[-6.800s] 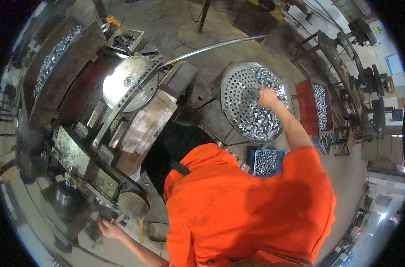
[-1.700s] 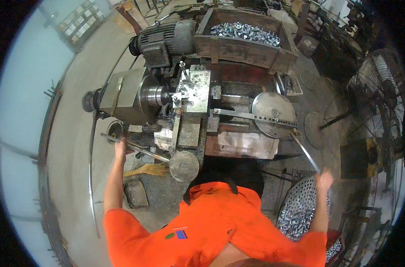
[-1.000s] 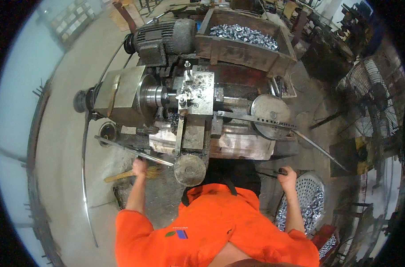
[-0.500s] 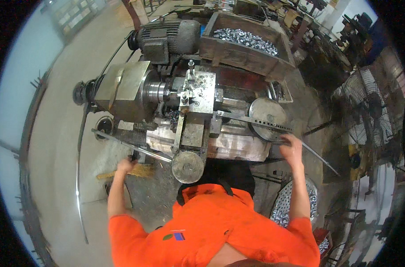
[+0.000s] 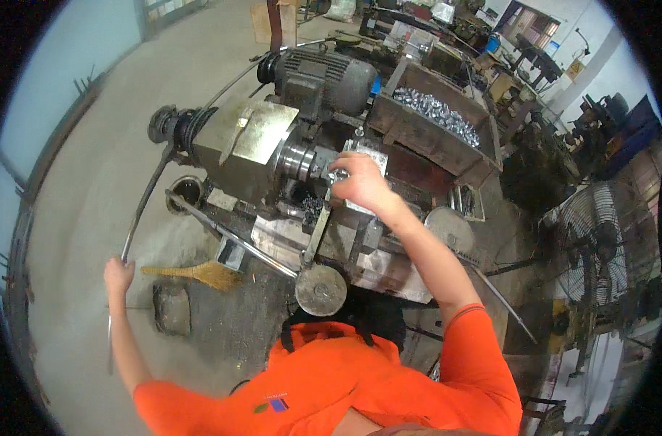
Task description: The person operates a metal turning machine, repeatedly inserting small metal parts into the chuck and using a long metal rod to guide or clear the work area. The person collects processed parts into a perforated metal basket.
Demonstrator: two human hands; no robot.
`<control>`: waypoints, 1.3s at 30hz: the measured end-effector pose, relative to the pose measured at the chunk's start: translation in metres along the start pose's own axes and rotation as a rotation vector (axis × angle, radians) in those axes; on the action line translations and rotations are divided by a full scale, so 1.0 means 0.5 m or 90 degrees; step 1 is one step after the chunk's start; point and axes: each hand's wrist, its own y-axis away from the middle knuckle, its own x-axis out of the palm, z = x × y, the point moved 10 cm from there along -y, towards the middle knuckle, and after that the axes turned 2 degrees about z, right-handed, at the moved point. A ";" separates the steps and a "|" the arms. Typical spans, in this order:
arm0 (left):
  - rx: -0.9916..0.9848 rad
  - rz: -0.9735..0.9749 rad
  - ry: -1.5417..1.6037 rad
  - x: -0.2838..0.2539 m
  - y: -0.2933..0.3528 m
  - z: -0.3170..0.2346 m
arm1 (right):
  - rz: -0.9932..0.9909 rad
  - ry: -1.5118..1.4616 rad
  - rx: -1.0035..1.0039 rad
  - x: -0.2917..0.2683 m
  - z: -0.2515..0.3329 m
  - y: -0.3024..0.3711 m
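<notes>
My left hand [image 5: 118,275] is closed around a long metal lever [image 5: 136,221], which runs up to the left end of a small lathe. Over the lathe's tool post [image 5: 374,160] reaches my right hand [image 5: 361,182], fingers curled in beside the chuck [image 5: 299,161]. A small shiny metal piece [image 5: 338,174] shows at those fingertips, but its kind cannot be made out. Below my right hand, a flat bar [image 5: 316,234] leads down to a round metal disc [image 5: 321,290]. Dark metal chips [image 5: 313,209] lie under the chuck.
A second long rod [image 5: 233,238] slants across the front. Behind stand an electric motor [image 5: 331,78] and a wooden crate [image 5: 436,149] of small metal parts. A straw broom [image 5: 211,274] lies on the floor at left; a fan [image 5: 592,240] stands at right.
My left hand has moved left onto the long lever. My right hand has left the right-hand wheel and come over to the tool post by the chuck. The view has tilted.
</notes>
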 end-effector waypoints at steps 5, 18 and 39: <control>-0.107 0.057 -0.077 0.013 -0.135 0.098 | 0.093 0.035 0.144 0.102 -0.010 -0.066; -0.114 -0.028 -0.025 0.033 -0.105 0.108 | 0.152 0.074 0.139 0.128 -0.010 -0.071; 0.009 -0.242 -0.095 0.049 0.194 -0.140 | -0.260 0.237 0.250 -0.332 -0.228 0.055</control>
